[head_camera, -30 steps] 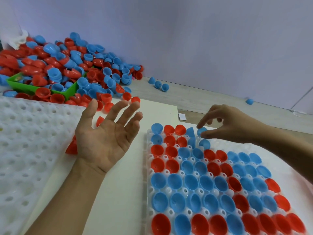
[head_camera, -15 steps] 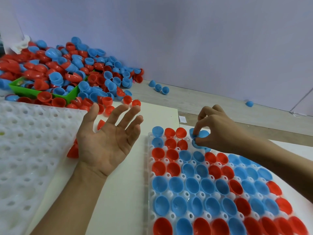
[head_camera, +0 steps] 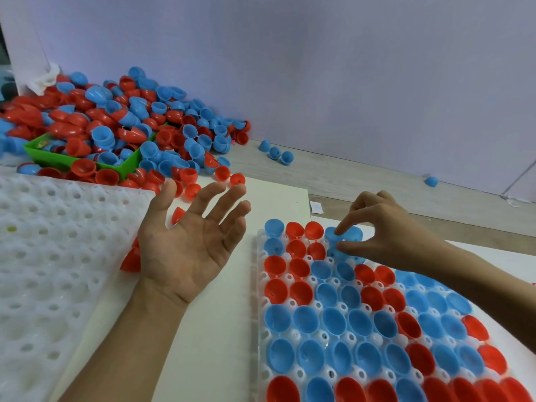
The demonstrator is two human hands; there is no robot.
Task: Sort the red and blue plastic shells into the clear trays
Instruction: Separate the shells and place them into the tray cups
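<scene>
Now the right hand point(head_camera: 385, 236) pinches a blue plastic half-shell point(head_camera: 349, 234) at the clear tray's point(head_camera: 261, 338) twelve o'clock edge, left hand point(head_camera: 191, 245) splayed empty.

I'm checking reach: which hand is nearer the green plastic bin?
Left. The left hand hangs open just in front of the green plastic bin; the right hand is farther right, over the clear tray.

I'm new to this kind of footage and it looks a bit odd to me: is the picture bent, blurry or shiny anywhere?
Head view: the wide lens bends it, so the floor and wall tilt and the filled tray fans out toward the bottom edge; the light is soft and even, with faint shadows; small glints show on the blue shells near the bottom; the pile looks slightly soft; both hands look fairly sharp.
</scene>
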